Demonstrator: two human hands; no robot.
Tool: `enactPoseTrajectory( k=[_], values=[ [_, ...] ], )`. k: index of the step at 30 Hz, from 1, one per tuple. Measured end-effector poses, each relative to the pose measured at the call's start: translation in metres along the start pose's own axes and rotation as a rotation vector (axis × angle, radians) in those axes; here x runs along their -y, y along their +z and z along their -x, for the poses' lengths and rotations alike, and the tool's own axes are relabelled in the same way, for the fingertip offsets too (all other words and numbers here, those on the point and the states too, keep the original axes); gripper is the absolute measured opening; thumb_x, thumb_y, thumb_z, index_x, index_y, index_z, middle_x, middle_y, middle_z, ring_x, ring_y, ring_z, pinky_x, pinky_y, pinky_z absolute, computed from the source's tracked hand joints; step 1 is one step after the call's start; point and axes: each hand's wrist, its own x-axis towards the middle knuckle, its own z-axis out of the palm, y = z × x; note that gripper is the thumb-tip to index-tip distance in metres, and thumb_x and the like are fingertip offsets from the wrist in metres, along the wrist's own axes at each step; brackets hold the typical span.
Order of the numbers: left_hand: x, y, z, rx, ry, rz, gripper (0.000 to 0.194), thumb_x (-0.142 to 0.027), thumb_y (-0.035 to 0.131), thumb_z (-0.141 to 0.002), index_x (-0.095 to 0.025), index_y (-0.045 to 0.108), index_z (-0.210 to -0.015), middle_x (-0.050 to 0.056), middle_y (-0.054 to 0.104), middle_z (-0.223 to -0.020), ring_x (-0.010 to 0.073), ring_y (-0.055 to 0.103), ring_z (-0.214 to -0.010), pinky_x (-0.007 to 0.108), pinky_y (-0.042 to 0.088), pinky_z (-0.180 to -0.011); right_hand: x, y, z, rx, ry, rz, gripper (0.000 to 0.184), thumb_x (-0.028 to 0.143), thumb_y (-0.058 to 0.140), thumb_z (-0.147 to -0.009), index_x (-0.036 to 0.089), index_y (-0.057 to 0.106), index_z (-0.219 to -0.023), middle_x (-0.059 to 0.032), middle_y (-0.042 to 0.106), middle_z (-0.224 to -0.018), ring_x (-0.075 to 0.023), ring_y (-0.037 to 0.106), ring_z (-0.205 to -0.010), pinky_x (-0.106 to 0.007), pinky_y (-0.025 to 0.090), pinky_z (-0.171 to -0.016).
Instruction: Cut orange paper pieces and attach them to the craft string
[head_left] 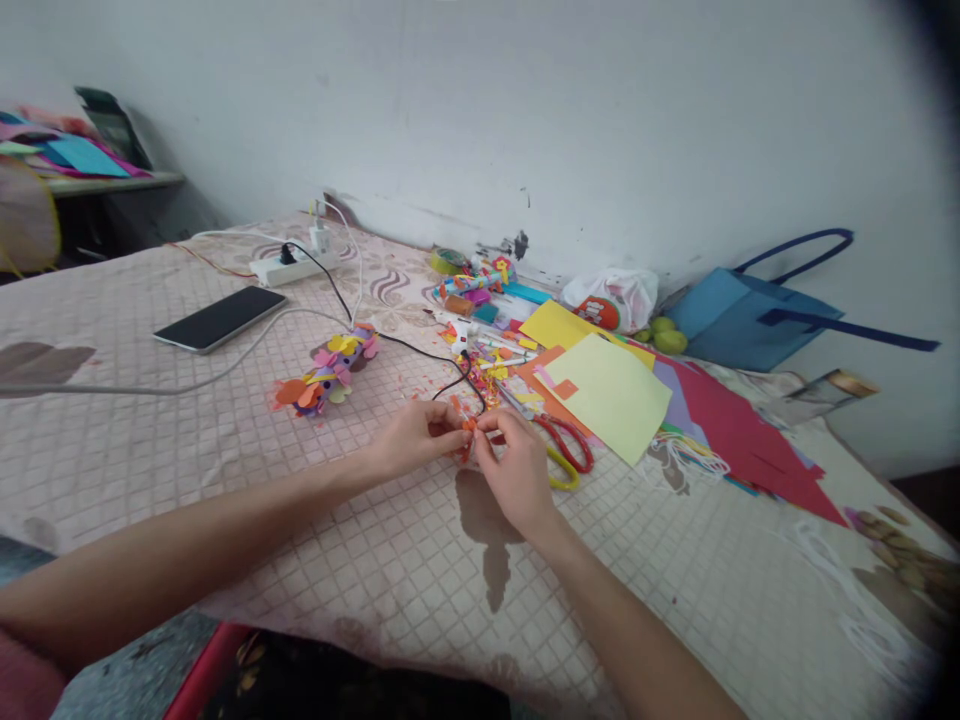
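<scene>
Both of my hands meet over the table, pinching a small orange piece (469, 425), which looks like paper. My left hand (417, 438) has thumb and forefinger closed on its left side. From the right, my right hand (516, 468) pinches the same piece with its fingertips. Fingers cover much of it, so its full shape is hidden. Just beyond my right hand lie scissors with red handles (571, 446) and another pair with yellow-green handles (564, 470). A white glue gun (462, 338) with a black cord lies behind the hands, among orange and yellow paper scraps.
To the left lie a paper-flower-covered roll (330, 370), a phone (221, 318) and a power strip (283, 266) with trailing cords. On the right are pale yellow paper (611, 395), red sheets (739, 430), white string (694, 458) and a blue bag (757, 318) by the wall.
</scene>
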Motion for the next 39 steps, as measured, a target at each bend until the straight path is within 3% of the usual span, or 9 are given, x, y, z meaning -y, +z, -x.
enactPoseTrajectory(
  k=[8, 15, 29, 35, 39],
  values=[
    [0.001, 0.001, 0.0, 0.036, -0.048, 0.103, 0.016, -0.027, 0.063, -0.074, -0.011, 0.06, -0.071, 0.003, 0.066, -0.067, 0.0118, 0.063, -0.063, 0.023, 0.051, -0.061, 0.003, -0.001, -0.001, 0.026, 0.04, -0.078, 0.007, 0.014, 0.05, -0.077, 0.02, 0.053, -0.075, -0.0036, 0.06, -0.079, -0.0185, 0.057, -0.077, -0.032, 0.048, -0.069],
    [0.001, -0.005, -0.003, 0.068, -0.124, 0.241, 0.022, -0.03, 0.068, -0.071, -0.011, 0.058, -0.074, 0.003, 0.067, -0.069, 0.0104, 0.062, -0.061, 0.022, 0.05, -0.06, -0.001, -0.002, -0.003, 0.041, 0.274, -0.441, 0.01, 0.027, 0.05, -0.082, 0.019, 0.055, -0.082, -0.002, 0.059, -0.077, -0.0149, 0.058, -0.07, -0.025, 0.049, -0.06],
    [-0.002, -0.011, -0.004, 0.183, -0.129, 0.292, 0.022, -0.032, 0.066, -0.076, -0.012, 0.058, -0.077, 0.003, 0.067, -0.076, 0.0094, 0.061, -0.067, 0.022, 0.048, -0.066, 0.002, -0.002, -0.006, 0.031, 0.65, -1.004, 0.017, 0.031, 0.063, -0.072, 0.021, 0.052, -0.081, 0.0024, 0.06, -0.075, -0.0146, 0.06, -0.064, -0.028, 0.05, -0.056],
    [-0.005, -0.018, -0.006, 0.247, -0.101, 0.218, 0.02, -0.032, 0.063, -0.079, -0.012, 0.058, -0.079, 0.004, 0.067, -0.078, 0.0113, 0.061, -0.072, 0.022, 0.046, -0.065, -0.002, -0.002, -0.006, 0.001, 0.609, -0.979, 0.016, 0.034, 0.062, -0.075, 0.021, 0.055, -0.082, 0.001, 0.062, -0.078, -0.0142, 0.06, -0.069, -0.028, 0.05, -0.06],
    [-0.006, -0.024, -0.008, 0.336, -0.11, 0.195, 0.02, -0.032, 0.062, -0.079, -0.012, 0.058, -0.081, 0.004, 0.067, -0.077, 0.0097, 0.06, -0.066, 0.021, 0.044, -0.06, -0.005, -0.005, -0.007, -0.054, 0.408, -0.799, 0.016, 0.031, 0.062, -0.077, 0.023, 0.058, -0.091, 0.0, 0.063, -0.092, -0.0109, 0.058, -0.064, -0.026, 0.05, -0.062]
  ],
)
